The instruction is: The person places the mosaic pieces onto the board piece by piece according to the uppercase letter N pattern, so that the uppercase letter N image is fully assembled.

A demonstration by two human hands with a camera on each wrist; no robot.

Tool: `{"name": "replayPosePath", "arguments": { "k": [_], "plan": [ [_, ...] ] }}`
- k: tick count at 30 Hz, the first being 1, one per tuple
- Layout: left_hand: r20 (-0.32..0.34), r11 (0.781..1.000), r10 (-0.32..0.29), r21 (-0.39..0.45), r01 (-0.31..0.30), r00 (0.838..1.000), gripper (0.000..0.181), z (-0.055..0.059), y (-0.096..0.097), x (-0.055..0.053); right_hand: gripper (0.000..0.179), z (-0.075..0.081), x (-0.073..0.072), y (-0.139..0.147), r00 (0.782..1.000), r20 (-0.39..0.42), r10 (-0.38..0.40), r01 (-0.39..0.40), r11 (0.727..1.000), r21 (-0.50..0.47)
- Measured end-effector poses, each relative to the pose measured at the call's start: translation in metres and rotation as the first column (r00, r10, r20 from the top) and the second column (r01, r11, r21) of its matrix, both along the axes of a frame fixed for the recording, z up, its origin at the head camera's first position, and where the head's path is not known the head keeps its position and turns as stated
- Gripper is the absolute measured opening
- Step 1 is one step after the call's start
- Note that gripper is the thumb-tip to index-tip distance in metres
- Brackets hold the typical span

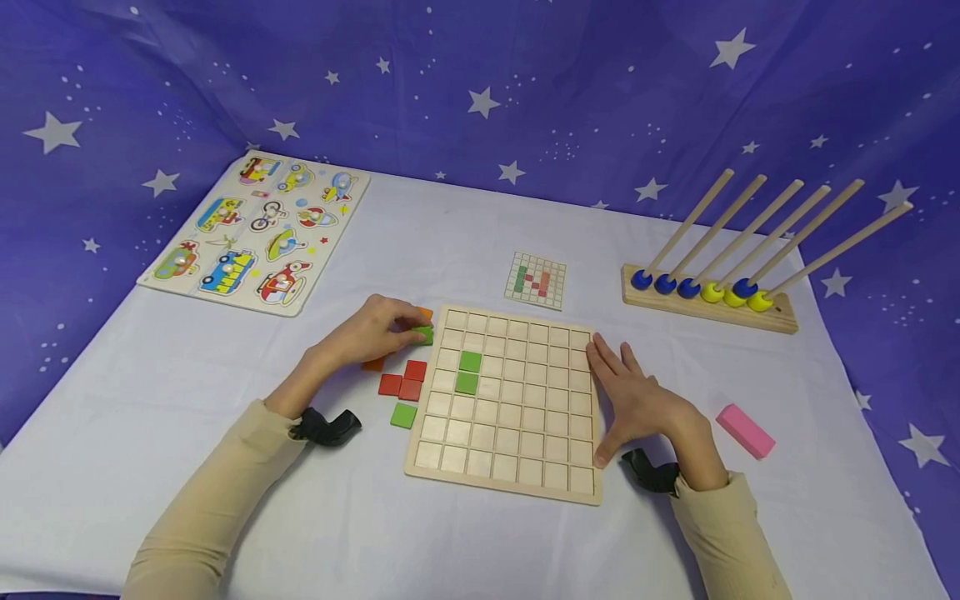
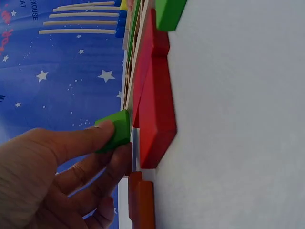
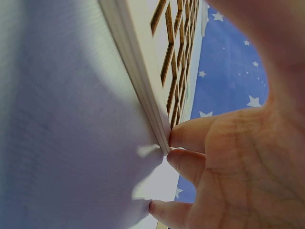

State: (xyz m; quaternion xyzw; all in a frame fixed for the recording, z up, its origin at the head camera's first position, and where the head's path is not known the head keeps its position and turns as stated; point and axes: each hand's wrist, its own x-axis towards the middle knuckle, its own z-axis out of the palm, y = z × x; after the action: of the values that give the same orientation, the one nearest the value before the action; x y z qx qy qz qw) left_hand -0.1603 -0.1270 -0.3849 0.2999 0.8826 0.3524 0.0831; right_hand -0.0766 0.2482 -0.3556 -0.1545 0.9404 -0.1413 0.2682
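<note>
My left hand pinches a green square tile between thumb and fingers, just left of the wooden grid board. Two green tiles sit in neighbouring cells of one column near the board's left side. Beside the board lie several red tiles, a loose green tile and orange tiles, partly hidden by the left hand. At the board's right edge my right hand rests with its fingers spread, fingertips touching the rim in the right wrist view.
Behind the board lies a small pattern card with coloured squares. A vehicle peg puzzle is at the back left. To the back right stands a peg abacus with blue and yellow beads. A pink block lies on the right.
</note>
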Motion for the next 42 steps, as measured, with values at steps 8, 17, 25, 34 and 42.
{"name": "replayPosePath", "arguments": {
  "k": [8,17,25,34,42],
  "plan": [
    [0.029,0.999,-0.033,0.014,0.033,0.999,0.023,0.004,0.009,0.006,0.150,0.000,0.000,0.000,1.000,-0.003,0.000,0.000,1.000,0.003],
    [0.068,0.993,-0.121,0.014,0.120,0.990,0.018,0.002,0.026,0.016,0.150,0.000,0.000,0.001,1.000,-0.013,-0.002,0.002,1.000,-0.005],
    [0.126,0.985,-0.171,0.030,0.168,0.977,0.008,0.005,0.030,0.022,0.150,-0.001,0.000,0.001,1.000,-0.010,-0.001,0.001,1.000,-0.007],
    [0.154,0.981,-0.195,0.031,0.193,0.969,0.007,0.007,0.031,0.023,0.150,0.000,0.000,0.000,1.000,-0.009,-0.007,0.007,1.000,0.001],
    [0.155,0.979,-0.202,0.034,0.199,0.967,0.011,0.010,0.030,0.025,0.151,-0.001,-0.001,0.001,1.000,-0.008,-0.005,0.005,1.000,0.005]
  ]
}}
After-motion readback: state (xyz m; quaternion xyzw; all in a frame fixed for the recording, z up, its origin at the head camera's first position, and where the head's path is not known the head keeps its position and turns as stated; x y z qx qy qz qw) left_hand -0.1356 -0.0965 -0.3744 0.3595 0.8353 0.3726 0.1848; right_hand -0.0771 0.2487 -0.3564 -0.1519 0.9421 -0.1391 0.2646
